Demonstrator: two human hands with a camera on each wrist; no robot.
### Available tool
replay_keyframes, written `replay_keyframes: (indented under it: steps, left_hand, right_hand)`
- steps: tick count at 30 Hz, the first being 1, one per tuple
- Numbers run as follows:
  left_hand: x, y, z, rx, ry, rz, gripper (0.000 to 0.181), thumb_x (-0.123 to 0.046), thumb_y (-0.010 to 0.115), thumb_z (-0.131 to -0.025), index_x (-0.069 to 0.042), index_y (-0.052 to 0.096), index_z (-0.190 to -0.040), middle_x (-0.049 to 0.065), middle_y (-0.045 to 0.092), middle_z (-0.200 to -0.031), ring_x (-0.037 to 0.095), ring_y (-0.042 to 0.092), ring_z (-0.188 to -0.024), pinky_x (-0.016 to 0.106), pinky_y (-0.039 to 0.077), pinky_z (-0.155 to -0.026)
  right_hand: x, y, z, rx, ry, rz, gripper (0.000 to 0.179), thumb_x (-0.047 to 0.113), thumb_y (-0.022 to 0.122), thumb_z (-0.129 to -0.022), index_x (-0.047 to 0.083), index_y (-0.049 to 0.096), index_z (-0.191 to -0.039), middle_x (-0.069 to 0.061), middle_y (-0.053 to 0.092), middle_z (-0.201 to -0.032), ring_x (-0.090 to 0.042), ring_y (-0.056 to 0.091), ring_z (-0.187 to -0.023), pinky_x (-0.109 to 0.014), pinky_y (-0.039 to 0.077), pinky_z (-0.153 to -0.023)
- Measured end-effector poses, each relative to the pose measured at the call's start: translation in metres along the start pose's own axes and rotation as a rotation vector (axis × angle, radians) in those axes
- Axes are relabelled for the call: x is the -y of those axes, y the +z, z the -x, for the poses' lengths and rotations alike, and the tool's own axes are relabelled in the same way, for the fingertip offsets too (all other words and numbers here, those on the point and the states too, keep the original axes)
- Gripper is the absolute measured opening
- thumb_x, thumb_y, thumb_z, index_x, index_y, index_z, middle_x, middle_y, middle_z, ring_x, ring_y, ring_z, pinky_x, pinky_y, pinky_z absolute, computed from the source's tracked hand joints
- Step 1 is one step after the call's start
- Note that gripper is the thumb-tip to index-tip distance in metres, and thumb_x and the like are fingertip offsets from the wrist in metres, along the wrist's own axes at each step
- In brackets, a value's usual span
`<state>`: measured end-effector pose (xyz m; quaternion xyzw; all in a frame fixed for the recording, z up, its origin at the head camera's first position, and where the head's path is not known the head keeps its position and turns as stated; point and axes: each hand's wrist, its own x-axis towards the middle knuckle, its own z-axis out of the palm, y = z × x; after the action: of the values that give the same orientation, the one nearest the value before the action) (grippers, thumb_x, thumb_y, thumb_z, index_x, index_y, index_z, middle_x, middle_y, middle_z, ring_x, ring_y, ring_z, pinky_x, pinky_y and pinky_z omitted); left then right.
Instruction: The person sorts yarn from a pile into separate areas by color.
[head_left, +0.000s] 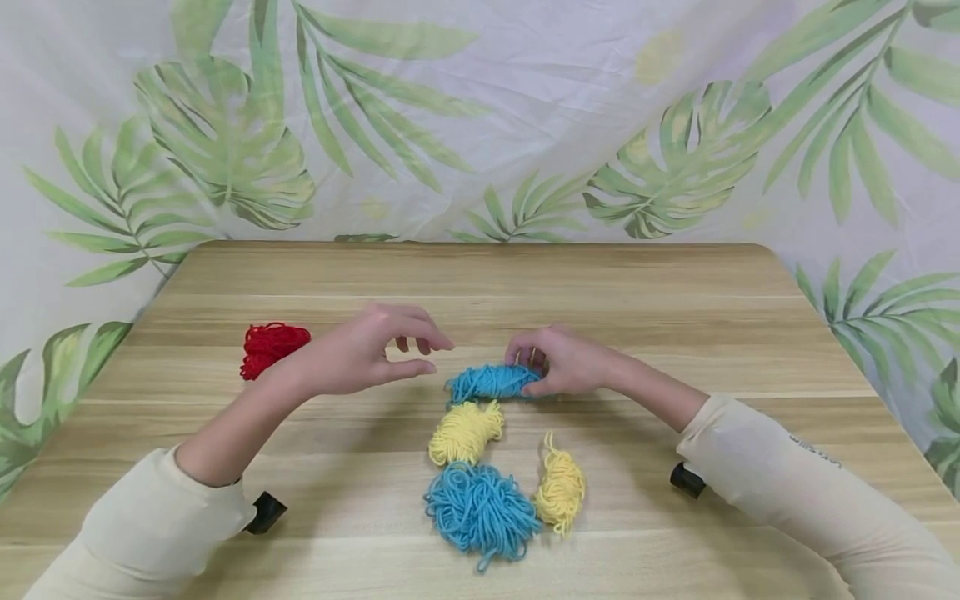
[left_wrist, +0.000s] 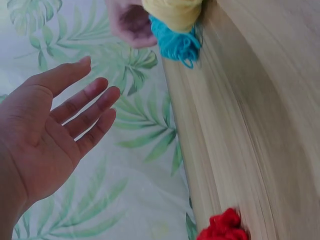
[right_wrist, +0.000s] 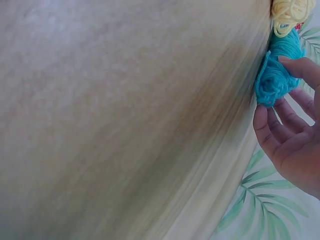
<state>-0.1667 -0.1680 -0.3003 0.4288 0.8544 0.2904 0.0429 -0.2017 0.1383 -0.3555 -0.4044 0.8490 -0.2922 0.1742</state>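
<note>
A long bundle of blue yarn lies crosswise on the table, and my right hand grips its right end between thumb and fingers. In the right wrist view the thumb lies on one side of the blue yarn, the fingers on the other. My left hand hovers to the left of that bundle, fingers apart and holding nothing. Just below the blue bundle sits a yellow yarn bundle. A larger, looser blue yarn bundle lies nearer me, with a second yellow bundle at its right.
Red yarn lies on the left of the wooden table, partly behind my left forearm. A leaf-patterned cloth hangs beyond the far table edge. Black wrist devices stick out beneath both sleeves.
</note>
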Motion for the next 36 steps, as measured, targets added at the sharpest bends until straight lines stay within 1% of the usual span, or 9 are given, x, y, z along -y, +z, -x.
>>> replay_keyframes:
  steps: [4, 7, 11, 14, 18, 22, 25, 28, 36]
  left_hand:
    - [-0.005, 0.005, -0.003, 0.028, 0.021, 0.034, 0.026, -0.005, 0.081, -0.089, -0.010, 0.078, -0.114, -0.001, 0.073, -0.107, 0.016, 0.067, -0.093, 0.037, 0.060, -0.078]
    - [-0.006, 0.009, -0.005, 0.049, 0.033, 0.053, 0.025, -0.005, 0.080, -0.090, -0.008, 0.077, -0.115, -0.001, 0.072, -0.107, 0.017, 0.067, -0.093, 0.039, 0.060, -0.078]
    - [-0.006, 0.016, -0.007, 0.073, 0.050, 0.073, 0.025, -0.007, 0.080, -0.091, -0.006, 0.077, -0.115, 0.003, 0.073, -0.106, 0.020, 0.066, -0.092, 0.039, 0.060, -0.077]
    - [-0.008, 0.021, -0.009, 0.081, 0.073, 0.084, 0.023, -0.009, 0.080, -0.091, -0.007, 0.078, -0.113, 0.004, 0.073, -0.103, 0.019, 0.066, -0.091, 0.038, 0.060, -0.075]
    - [-0.011, 0.027, -0.010, 0.094, 0.107, 0.086, 0.021, -0.009, 0.080, -0.091, -0.009, 0.078, -0.112, 0.002, 0.075, -0.103, 0.016, 0.066, -0.089, 0.033, 0.058, -0.073]
    - [-0.014, 0.031, -0.012, 0.137, 0.129, 0.099, 0.021, -0.012, 0.078, -0.093, -0.007, 0.078, -0.114, 0.002, 0.077, -0.107, 0.012, 0.067, -0.089, 0.031, 0.057, -0.072]
    - [-0.017, 0.033, -0.013, 0.165, 0.130, 0.122, 0.022, -0.014, 0.078, -0.094, -0.006, 0.077, -0.114, 0.003, 0.077, -0.109, 0.011, 0.066, -0.089, 0.034, 0.058, -0.073]
    - [-0.021, 0.033, -0.013, 0.190, 0.122, 0.133, 0.024, -0.017, 0.078, -0.095, -0.006, 0.077, -0.115, 0.002, 0.076, -0.110, 0.013, 0.067, -0.090, 0.036, 0.058, -0.075]
    - [-0.028, 0.037, -0.014, 0.253, 0.127, 0.118, 0.026, -0.022, 0.080, -0.093, -0.007, 0.077, -0.115, -0.001, 0.076, -0.110, 0.013, 0.065, -0.096, 0.035, 0.058, -0.081]
  right_hand:
    - [-0.005, 0.001, 0.000, -0.012, -0.015, -0.023, 0.029, 0.006, 0.083, -0.083, 0.005, 0.069, -0.109, -0.005, 0.068, -0.090, -0.014, 0.063, -0.079, -0.032, 0.056, -0.074]
    - [-0.007, 0.001, 0.000, -0.012, -0.005, -0.050, 0.029, 0.006, 0.082, -0.084, 0.005, 0.068, -0.109, -0.004, 0.068, -0.091, -0.014, 0.062, -0.079, -0.030, 0.055, -0.073]
    - [-0.009, -0.001, 0.001, -0.019, 0.016, -0.082, 0.028, 0.004, 0.080, -0.084, 0.004, 0.067, -0.109, -0.006, 0.067, -0.092, -0.016, 0.062, -0.081, -0.030, 0.055, -0.074]
    - [-0.010, -0.002, 0.002, -0.038, 0.031, -0.096, 0.029, 0.003, 0.080, -0.084, 0.003, 0.067, -0.110, -0.006, 0.067, -0.093, -0.017, 0.062, -0.083, -0.031, 0.055, -0.075]
    - [-0.012, -0.004, 0.003, -0.070, 0.040, -0.106, 0.029, 0.002, 0.080, -0.084, 0.002, 0.067, -0.110, -0.007, 0.067, -0.093, -0.020, 0.062, -0.085, -0.033, 0.055, -0.076]
    - [-0.014, -0.006, 0.004, -0.097, 0.045, -0.103, 0.028, 0.003, 0.080, -0.084, 0.003, 0.067, -0.109, -0.007, 0.068, -0.092, -0.020, 0.063, -0.085, -0.033, 0.056, -0.076]
    - [-0.016, -0.008, 0.004, -0.114, 0.051, -0.099, 0.027, 0.003, 0.080, -0.084, 0.002, 0.068, -0.108, -0.007, 0.068, -0.093, -0.020, 0.064, -0.086, -0.033, 0.056, -0.076]
    - [-0.017, -0.009, 0.004, -0.135, 0.064, -0.094, 0.028, 0.003, 0.080, -0.084, 0.002, 0.068, -0.109, -0.008, 0.069, -0.093, -0.021, 0.064, -0.086, -0.034, 0.056, -0.077]
    - [-0.023, -0.010, 0.005, -0.199, 0.118, -0.120, 0.029, 0.000, 0.080, -0.084, 0.000, 0.067, -0.110, -0.011, 0.068, -0.094, -0.022, 0.065, -0.086, -0.037, 0.056, -0.078]
